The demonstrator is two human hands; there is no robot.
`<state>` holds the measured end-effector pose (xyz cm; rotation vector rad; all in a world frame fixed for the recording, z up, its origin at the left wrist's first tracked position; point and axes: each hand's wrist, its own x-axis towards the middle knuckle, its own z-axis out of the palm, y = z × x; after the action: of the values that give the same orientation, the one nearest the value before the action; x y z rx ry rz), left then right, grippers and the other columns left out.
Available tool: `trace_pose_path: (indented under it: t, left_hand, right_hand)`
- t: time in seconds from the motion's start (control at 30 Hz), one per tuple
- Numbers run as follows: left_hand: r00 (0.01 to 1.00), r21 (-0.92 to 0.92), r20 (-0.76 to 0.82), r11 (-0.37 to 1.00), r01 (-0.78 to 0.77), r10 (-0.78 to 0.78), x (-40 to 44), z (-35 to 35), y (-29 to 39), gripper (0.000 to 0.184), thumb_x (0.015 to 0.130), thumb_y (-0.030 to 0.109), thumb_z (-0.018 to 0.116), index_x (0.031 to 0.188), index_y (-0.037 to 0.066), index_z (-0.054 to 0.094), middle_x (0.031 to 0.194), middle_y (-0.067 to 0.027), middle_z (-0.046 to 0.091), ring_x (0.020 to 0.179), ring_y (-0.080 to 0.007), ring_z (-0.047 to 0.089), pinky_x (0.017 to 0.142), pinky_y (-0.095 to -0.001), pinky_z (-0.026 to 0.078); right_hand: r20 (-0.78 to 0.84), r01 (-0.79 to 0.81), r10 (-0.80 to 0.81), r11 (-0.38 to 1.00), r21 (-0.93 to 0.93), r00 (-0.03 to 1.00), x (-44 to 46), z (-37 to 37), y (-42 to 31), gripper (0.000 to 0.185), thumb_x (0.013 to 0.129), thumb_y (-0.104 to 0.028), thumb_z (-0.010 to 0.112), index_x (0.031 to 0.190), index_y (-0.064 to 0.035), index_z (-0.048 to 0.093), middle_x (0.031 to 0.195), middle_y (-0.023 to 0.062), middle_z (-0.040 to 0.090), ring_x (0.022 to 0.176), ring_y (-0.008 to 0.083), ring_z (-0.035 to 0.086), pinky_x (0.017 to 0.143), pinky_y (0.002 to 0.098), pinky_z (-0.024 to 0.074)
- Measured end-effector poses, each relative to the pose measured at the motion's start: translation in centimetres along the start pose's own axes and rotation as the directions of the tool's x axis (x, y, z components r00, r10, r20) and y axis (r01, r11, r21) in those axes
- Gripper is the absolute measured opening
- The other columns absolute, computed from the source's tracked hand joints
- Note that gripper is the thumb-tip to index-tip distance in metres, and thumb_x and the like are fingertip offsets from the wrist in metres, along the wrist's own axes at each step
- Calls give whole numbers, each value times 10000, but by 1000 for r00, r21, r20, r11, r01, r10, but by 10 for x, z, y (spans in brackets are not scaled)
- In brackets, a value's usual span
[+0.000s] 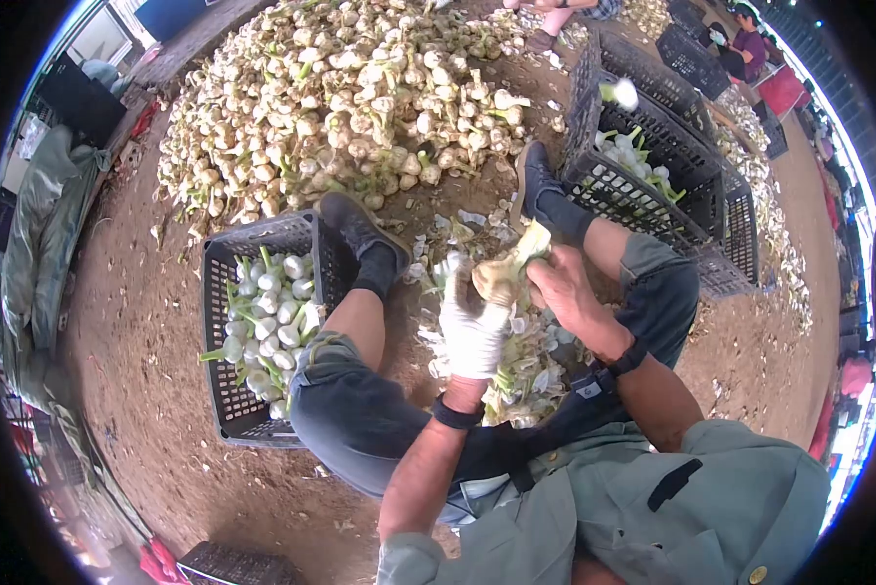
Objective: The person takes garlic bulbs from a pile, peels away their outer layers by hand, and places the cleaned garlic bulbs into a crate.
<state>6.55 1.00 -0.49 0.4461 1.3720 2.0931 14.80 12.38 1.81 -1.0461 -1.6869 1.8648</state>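
Observation:
My left hand (472, 331), in a white glove, is closed around a brownish garlic bulb (494, 280) held between my knees. Close beside it, my bare right hand (566, 288) pinches the loose pale skin and stem (532, 241) at the bulb's upper end. The fingertips of the right hand are partly hidden. Peeled skins (524, 375) litter the ground beneath both hands. Near my left leg, a black crate (225, 385) holds many white peeled bulbs (272, 322) with green stems.
A large heap of unpeeled garlic (350, 97) lies ahead. Black crates (642, 210) at the right contain peeled bulbs (636, 156), and a blurred white bulb (621, 94) appears above them. Other people (747, 49) sit farther off. Grey-green sheeting (38, 253) lines the left side.

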Motion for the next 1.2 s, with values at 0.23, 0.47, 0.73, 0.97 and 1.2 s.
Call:
trace_pose_path:
  t: [0.23,0.47,0.73,0.97,1.2]
  left_hand:
    - [836,-335,237,766,548,-495,12,-23,-11,603,931,603,483,1077,34,619,824,-71,679,621,-156,645,519,-289,539]
    - [974,37,133,983,179,-182,7,-22,-23,592,967,522,492,1238,-1,552,979,-83,661,803,-128,636,634,-259,543]
    - [919,-156,73,906,393,-387,6,-4,-5,668,908,687,425,1086,72,612,672,-1,601,388,-98,491,331,-228,387]
    - [776,-303,258,715,630,-575,15,-7,3,707,895,723,390,1080,84,627,708,-10,630,466,-83,532,343,-214,355]
    - [824,-8,287,859,511,-488,12,-20,-2,659,959,651,333,992,84,667,676,3,624,455,-77,522,365,-213,378]
  right_hand:
    - [168,44,-59,995,95,984,-7,0,3,236,908,-200,529,778,-10,579,598,4,536,475,71,469,430,234,347]
    - [87,60,-54,996,-70,995,-10,4,1,439,940,-408,602,729,-24,577,554,7,521,439,78,451,420,239,341]
    - [188,-24,0,992,125,982,-17,-6,-3,327,958,-263,610,743,-19,578,554,2,503,454,74,423,428,258,321]
    - [188,-178,101,870,460,977,-21,-5,1,268,959,-254,599,819,-26,588,588,-11,507,425,99,411,437,269,328]
    - [171,65,-47,993,-98,984,-16,-7,8,334,960,-334,581,838,-23,595,601,11,537,456,85,444,443,272,338]
